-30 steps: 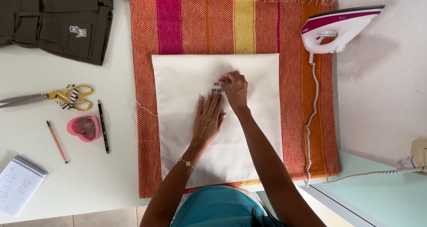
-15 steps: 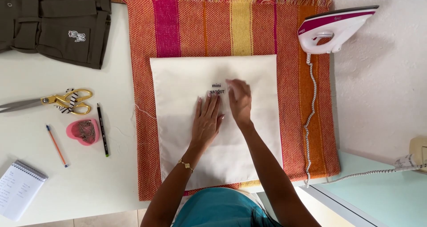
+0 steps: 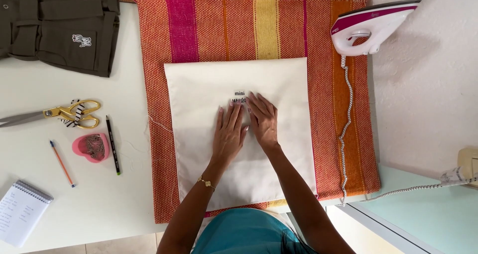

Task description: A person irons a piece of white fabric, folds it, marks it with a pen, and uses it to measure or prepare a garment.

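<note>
Your left hand (image 3: 230, 134) and your right hand (image 3: 264, 118) both lie flat and open on the white cloth (image 3: 239, 134), side by side, fingers stretched out. They grip nothing; they only press down. A small printed label (image 3: 239, 96) sits just past your fingertips, and your fingers cover its lower part.

The white cloth looks thin, light and soft. It lies smooth on the striped rug (image 3: 249, 35) that covers the bench (image 3: 99, 199). It would likely slide and wrinkle if you push it sideways, so flat palms suit it well. To lift it, pinch a corner or an edge. The label is tiny and light too, so a fingertip could shift it.

To the left of your left hand sits a pink heart-shaped dish (image 3: 90, 147). It seems to hold pins, though they are too small to be sure. Near it lie a black pencil (image 3: 112, 144), an orange pencil (image 3: 62, 163) and gold scissors (image 3: 55, 113). Far to the right of your right hand, an iron (image 3: 371, 27) stands on its end.
</note>
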